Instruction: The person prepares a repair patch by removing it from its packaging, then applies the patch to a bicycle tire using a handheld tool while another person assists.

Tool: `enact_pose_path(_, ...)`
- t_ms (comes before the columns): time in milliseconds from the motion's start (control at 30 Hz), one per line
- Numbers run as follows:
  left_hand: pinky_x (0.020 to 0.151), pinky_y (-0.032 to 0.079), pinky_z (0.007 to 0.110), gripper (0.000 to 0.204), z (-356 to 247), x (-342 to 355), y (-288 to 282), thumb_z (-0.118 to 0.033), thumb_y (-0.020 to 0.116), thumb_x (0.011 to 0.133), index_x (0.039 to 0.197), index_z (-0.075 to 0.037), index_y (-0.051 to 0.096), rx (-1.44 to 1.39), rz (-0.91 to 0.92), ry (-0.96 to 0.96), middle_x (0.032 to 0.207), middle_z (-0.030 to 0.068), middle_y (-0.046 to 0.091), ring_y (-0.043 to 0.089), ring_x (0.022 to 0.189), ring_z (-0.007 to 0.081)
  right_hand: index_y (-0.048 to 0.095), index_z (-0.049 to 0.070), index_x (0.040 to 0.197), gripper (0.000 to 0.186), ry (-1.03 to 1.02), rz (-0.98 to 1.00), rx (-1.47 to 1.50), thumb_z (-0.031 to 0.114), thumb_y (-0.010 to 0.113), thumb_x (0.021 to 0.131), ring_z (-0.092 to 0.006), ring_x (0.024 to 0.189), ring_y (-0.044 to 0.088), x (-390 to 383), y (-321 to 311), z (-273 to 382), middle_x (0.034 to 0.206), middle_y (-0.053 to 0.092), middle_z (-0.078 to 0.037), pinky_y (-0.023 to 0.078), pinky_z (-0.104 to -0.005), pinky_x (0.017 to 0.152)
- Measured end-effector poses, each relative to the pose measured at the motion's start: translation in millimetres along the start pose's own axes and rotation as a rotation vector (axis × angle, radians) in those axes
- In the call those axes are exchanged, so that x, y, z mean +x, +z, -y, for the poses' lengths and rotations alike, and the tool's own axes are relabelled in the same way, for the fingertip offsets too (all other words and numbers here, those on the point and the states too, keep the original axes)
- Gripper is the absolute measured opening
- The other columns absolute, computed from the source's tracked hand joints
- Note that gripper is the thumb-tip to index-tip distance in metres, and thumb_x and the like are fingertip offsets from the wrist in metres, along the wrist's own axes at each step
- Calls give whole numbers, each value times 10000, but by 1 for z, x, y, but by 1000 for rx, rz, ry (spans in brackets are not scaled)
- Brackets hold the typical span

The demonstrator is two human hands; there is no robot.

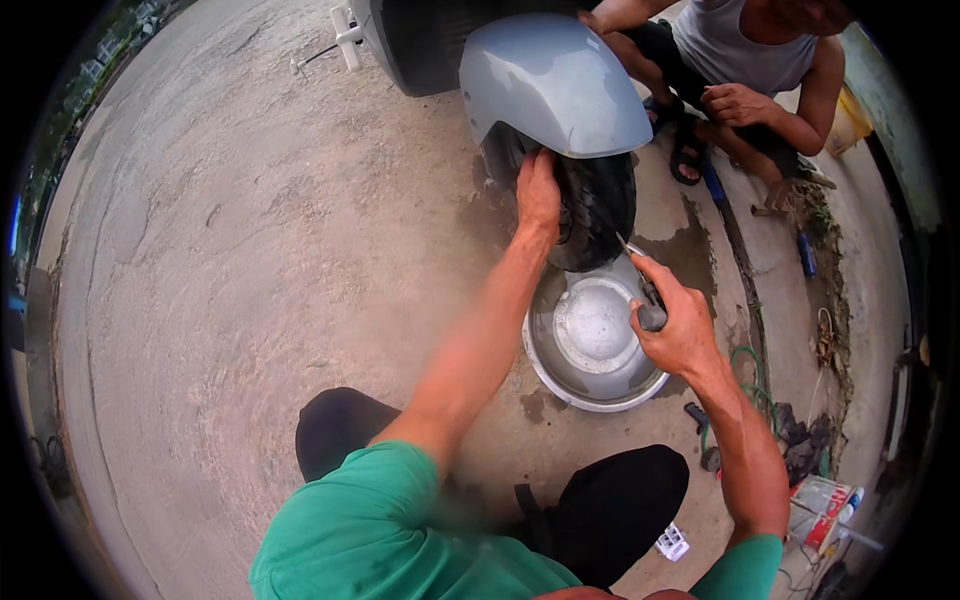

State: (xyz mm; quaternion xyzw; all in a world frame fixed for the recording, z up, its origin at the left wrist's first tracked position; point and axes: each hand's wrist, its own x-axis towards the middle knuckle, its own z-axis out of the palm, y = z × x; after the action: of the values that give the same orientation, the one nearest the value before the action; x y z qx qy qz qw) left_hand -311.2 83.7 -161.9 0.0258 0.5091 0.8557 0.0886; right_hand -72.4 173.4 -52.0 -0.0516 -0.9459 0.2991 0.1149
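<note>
A black tire (pixel 603 205) shows under a silver-grey fender (pixel 555 85). My left hand (pixel 538 197) grips the tire's left side, its fingertips partly hidden beneath the fender. My right hand (pixel 678 318) is closed around a dark-handled pointed tool (pixel 652 318). The tool's thin metal tip is close to the tire's lower right side; I cannot tell whether it touches. Below the tire sits a round metal basin (pixel 595 398) with liquid in it, partly under my right hand.
Another person (pixel 750 60) squats at the far right, a hand beside the fender. Blue-handled tools (pixel 713 183) lie on the concrete ground (pixel 250 270). A green hose or cord (pixel 752 372), dark rags (pixel 805 445) and a red-and-white box (pixel 822 512) lie at the right. Dark wet patches surround the basin.
</note>
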Motion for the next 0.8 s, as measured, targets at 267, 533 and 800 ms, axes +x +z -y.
enact_pose_path(267, 1083, 416, 417, 727, -12, -1, 18, -546, 383, 1064, 1368, 82, 589, 194, -111, 60, 1356, 274, 644, 584, 1280, 404, 595, 107, 1410, 602, 58, -10, 19, 120, 753, 829, -423, 985, 717, -5, 0, 1, 1038, 736, -235, 559, -467, 854)
enact_pose_path(533, 1077, 420, 401, 744, -2, 2, 29, -576, 373, 1064, 1381, 59, 598, 13, -164, 65, 1354, 219, 664, 597, 1278, 340, 583, 112, 1420, 620, 1, 2, -9, 142, 761, 827, -421, 985, 718, 0, 1, -2, 1037, 735, -237, 566, -469, 851)
enact_pose_path(800, 1101, 406, 388, 787, 6, 1, 29, -613, 342, 1075, 1401, 60, 587, 87, -135, 65, 1376, 228, 652, 584, 1306, 338, 635, 99, 1335, 552, -109, 98, -299, 114, 747, 794, -382, 851, 738, 7, -12, -9, 925, 754, -160, 581, -487, 746)
